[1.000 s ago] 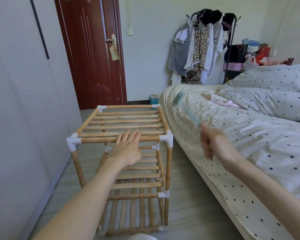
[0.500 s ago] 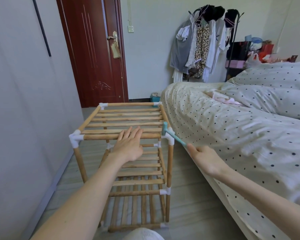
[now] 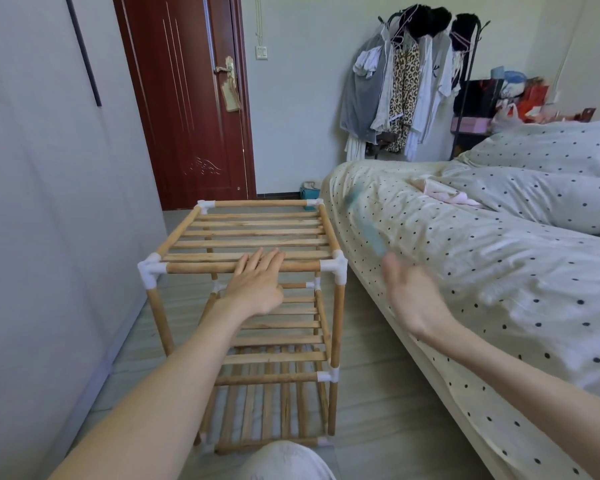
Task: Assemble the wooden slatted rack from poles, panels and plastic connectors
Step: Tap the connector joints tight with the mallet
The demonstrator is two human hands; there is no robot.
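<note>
the three-tier wooden slatted rack with round poles and white plastic corner connectors [image 3: 257, 306] stands upright on the pale wood-look floor [image 3: 378, 393], wedged between the grey wall to the left of the left hand and the cream polka-dot bed [image 3: 465, 271] just beyond the right hand. it looks light for its size, bare sticks and thin slats, so i'd guess it shifts or rocks easily if knocked; the joints are only push-fit plastic, so lifting it by one slat could pull a socket loose. better to take it by the round poles close to the corners.

the left hand [image 3: 257, 282] lies flat, fingers straight, palm down on the near top pole [image 3: 243, 267] and the first slats behind it, pressing rather than gripping, which seems meant to steady the frame.

the right hand [image 3: 409, 296] is raised to the right of the rack's near right white corner connector [image 3: 335, 266], well smeared by motion; the fingers look spread, but i cannot tell whether it holds anything. a blurred teal streak, perhaps a small mallet [image 3: 369, 230], shows above that hand against the bedcover, too smeared to say if it touches the fingers.

that corner connector looks seated, and all three shelves seem in place, so the job appears near its end.
</note>
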